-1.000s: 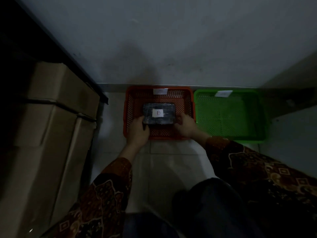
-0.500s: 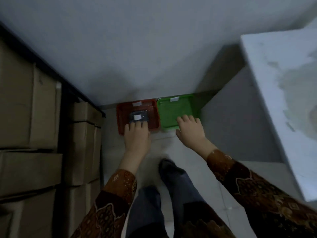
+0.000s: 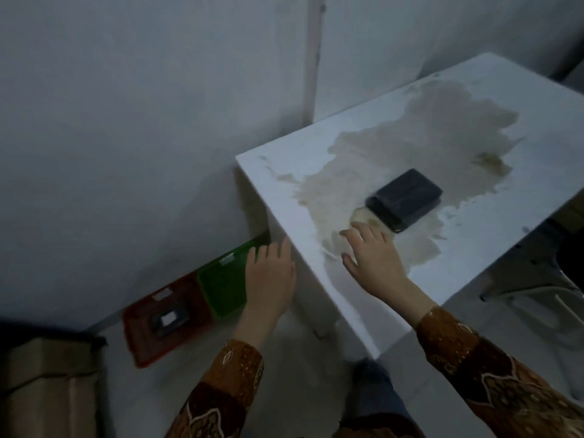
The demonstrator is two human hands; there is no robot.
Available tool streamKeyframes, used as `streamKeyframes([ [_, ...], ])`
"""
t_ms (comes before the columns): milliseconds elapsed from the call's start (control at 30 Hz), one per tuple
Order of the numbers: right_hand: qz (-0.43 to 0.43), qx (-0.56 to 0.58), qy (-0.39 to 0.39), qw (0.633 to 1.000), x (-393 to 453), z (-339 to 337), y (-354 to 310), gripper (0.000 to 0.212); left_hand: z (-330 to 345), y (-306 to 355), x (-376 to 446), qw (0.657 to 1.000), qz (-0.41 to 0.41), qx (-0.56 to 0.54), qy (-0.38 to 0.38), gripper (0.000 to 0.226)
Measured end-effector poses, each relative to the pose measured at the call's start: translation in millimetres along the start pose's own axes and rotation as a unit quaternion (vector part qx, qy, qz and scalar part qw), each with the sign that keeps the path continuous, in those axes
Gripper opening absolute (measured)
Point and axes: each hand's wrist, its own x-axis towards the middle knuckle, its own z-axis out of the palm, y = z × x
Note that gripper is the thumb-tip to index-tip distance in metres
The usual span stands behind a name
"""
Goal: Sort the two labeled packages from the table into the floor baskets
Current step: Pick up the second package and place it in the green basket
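Since half a second ago the view has swung up and to the right: the white table top [image 3: 512, 128], then only an edge at the right, now fills the upper right, and the two floor baskets have slid down to about 8 o'clock. The right hand [image 3: 374, 259], which hung over the green basket, now reaches over the table; the left hand [image 3: 268, 276] has left the red basket and hangs in the air beside the table's near-left edge.

Both hands are empty with fingers spread flat, palms down. The right hand hovers over a wide brownish stain [image 3: 410, 143] on the table, its fingertips just short of the dark rectangular wrapped package [image 3: 404, 199] that lies flat at about 1 o'clock from the hand; whether they touch it cannot be told. No label shows on this package from here.

The red plastic lattice basket [image 3: 148, 346] stands on the pale tiled floor [image 3: 284, 390] against the grey wall [image 3: 126, 121], and holds the other dark package with a white label [image 3: 169, 319] on top. The green plastic lattice basket [image 3: 221, 286] stands touching it at its 2 o'clock side, partly behind the left hand. Each basket has a white tag on its far rim.

A brown cardboard box [image 3: 47, 390] sits at 8 o'clock. Patterned brown sleeves [image 3: 493, 380] cover both forearms.
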Motion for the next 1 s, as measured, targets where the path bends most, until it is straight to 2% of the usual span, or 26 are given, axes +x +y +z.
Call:
streamKeyframes([
  [267,0.05,0.059,0.0,0.997,58,-11,214,0.048,64,163,93,0.997,0.031,-0.074,0.009,0.06],
  [367,0.063,0.116,-0.023,0.991,75,-4,267,0.054,88,188,116,0.995,0.019,-0.089,-0.032,0.08],
  [433,0.064,0.164,-0.073,0.982,83,4,288,0.064,99,194,128,0.994,0.007,-0.096,-0.058,0.09],
  [533,0.053,0.22,-0.127,0.966,88,13,302,0.076,108,202,142,0.993,0.006,-0.105,-0.058,0.091],
  [633,0.052,0.265,-0.114,0.956,88,21,307,0.075,108,202,152,0.993,0.01,-0.109,-0.053,0.081],
  [733,0.019,0.265,-0.052,0.963,93,18,313,0.068,99,198,157,0.986,0.008,-0.158,-0.047,0.072],
  [800,-0.027,0.255,-0.004,0.966,103,5,316,0.06,87,199,160,0.975,0.002,-0.222,-0.014,0.06],
  [867,-0.056,0.264,0.007,0.963,118,-15,314,0.049,72,201,164,0.951,-0.019,-0.305,0.041,0.049],
  [933,-0.09,0.273,-0.013,0.958,133,-36,310,0.039,58,203,170,0.913,-0.065,-0.398,0.067,0.049],
  [1000,-0.11,0.287,-0.044,0.95,144,-53,303,0.032,46,202,175,0.863,-0.123,-0.488,0.053,0.058],
])
